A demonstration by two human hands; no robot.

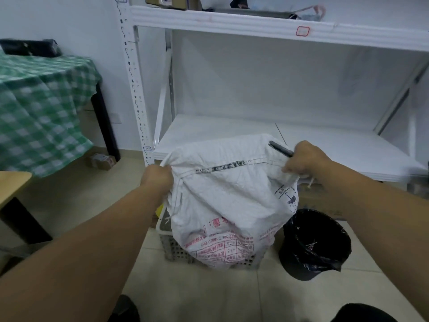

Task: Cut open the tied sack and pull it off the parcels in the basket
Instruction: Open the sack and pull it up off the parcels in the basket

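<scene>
Two bare forearms reach forward from the bottom of the view, over a pale tiled floor (204, 296). Dark shapes at the bottom edge may be the person's feet or legs; they are too cut off to tell.

On the left side, the left hand (156, 178) is closed into a fist around a bunched corner of a white woven sack (227, 196), at its stitched top seam. On the right side, the right hand (304, 159) is also closed, its fingers pinching the sack's other upper corner, where a thin white string hangs down. The same hand holds a slim dark tool (280, 148), which juts out toward the left above the sack. Whether it is a blade or a pen cannot be told.

Held taut between the two hands, the sack hangs down into a grey perforated plastic basket (173, 249) standing on the floor. Red printed text and a table of boxes cover the sack's lower part. The sack hides whatever is in the basket.

Just to the right of the basket stands a round bin lined with a black bag (315, 245), and a cardboard box (311, 201) sits behind it. Beyond the sack is a white metal shelving unit (255, 22) with a low white shelf. To the left stands a table under a green checked cloth (39, 108), with a small box (101, 161) on the floor beside its dark leg.
</scene>
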